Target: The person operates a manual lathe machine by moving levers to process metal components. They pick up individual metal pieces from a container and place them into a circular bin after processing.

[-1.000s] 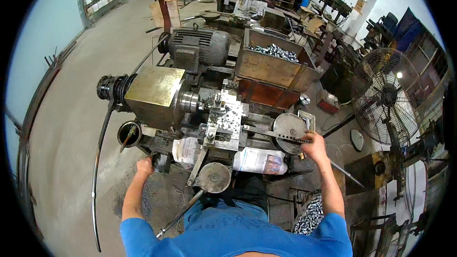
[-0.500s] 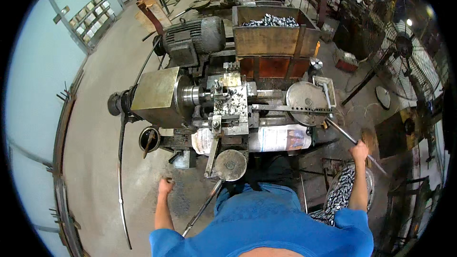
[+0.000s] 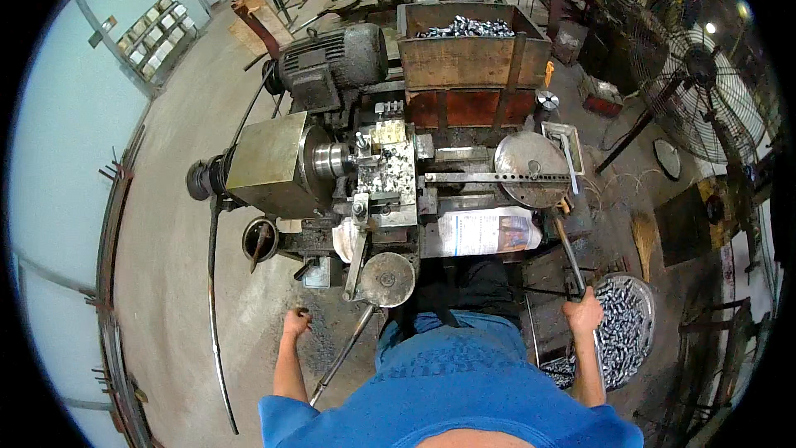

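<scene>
My right hand (image 3: 583, 315) is closed around a long metal lever (image 3: 572, 259), which runs up to a round steel plate (image 3: 522, 168) at the right of a lathe. A bar with a row of holes (image 3: 464, 177) links that plate to the lathe's carriage (image 3: 387, 178), whose top is strewn with metal chips. Left of the carriage is the shiny chuck (image 3: 332, 159). My left hand (image 3: 296, 323) is held over the floor with fingers curled in; a small dark thing shows at its fingertips, too small to name. Near it a second lever (image 3: 342, 367) slants down from a smaller round plate (image 3: 388, 280).
A round container of small shiny metal parts (image 3: 623, 328) stands beside my right forearm. Behind the lathe is a rusty bin (image 3: 464, 62) with more such parts. A motor (image 3: 336, 66), a floor fan (image 3: 701, 70) and a dark pot (image 3: 260, 239) surround the machine.
My right hand has swung the lever leftward and toward my body. The carriage and holed bar have slid left toward the chuck. My left hand has shifted slightly right, fingers still curled.
</scene>
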`<state>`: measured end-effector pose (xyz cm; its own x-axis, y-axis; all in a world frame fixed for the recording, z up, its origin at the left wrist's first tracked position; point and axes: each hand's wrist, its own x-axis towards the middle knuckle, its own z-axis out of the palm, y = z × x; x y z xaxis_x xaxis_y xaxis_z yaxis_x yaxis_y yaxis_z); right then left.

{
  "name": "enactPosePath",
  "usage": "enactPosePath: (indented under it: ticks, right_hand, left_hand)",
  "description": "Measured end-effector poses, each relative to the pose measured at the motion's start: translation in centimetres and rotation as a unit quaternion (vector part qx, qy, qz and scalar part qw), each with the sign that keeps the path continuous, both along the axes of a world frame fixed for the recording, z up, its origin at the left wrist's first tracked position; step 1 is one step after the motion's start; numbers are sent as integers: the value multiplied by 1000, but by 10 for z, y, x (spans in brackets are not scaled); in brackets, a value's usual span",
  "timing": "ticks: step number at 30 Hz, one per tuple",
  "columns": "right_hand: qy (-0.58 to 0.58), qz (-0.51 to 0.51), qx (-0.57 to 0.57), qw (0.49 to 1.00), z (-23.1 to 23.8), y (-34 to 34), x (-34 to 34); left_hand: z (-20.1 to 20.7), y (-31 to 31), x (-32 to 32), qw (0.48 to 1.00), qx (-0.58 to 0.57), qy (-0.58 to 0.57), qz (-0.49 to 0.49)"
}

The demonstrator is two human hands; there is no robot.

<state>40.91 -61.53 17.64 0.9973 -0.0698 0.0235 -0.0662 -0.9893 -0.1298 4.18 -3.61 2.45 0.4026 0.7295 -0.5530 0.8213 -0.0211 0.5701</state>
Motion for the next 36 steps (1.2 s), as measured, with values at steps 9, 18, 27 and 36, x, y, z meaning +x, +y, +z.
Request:
enactPosePath:
  ticks: [9, 18, 27, 36]
  right_hand:
    - [-2, 4, -35, 999, -10, -34, 50]
    - [-92, -50, -167, 980, 12, -46, 186]
    - [-218, 127, 15, 968, 19, 18, 130]
    - [-200, 469, 278, 814, 129, 213, 119]
  left_hand:
    - [27, 35, 50, 994, 97, -37, -33]
    - [43, 55, 113, 902, 280, 165, -284]
    - [-62, 36, 93, 954, 263, 139, -38]
    - [24, 40, 84, 917, 254, 214, -219]
